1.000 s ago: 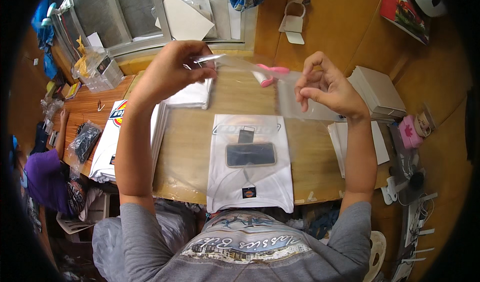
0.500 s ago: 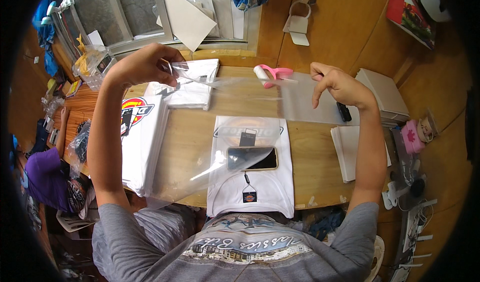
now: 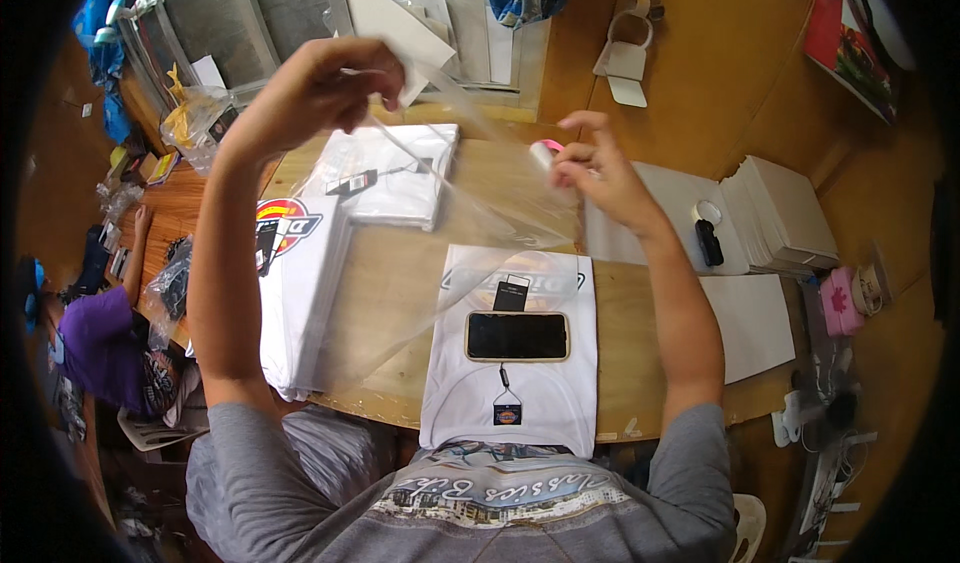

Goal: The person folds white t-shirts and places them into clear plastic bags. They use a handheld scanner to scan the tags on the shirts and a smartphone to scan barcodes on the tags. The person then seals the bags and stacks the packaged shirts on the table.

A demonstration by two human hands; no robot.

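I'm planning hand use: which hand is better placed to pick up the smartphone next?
Probably the right hand: it looks nearer the smartphone, while the left hand is farther off, holding the clear plastic bag.

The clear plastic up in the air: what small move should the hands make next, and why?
Perhaps steady the plastic by pinching its edge with the right hand. The left hand holds it raised, and it slants down, blurred, over the table; whether the right hand grips it is unclear.
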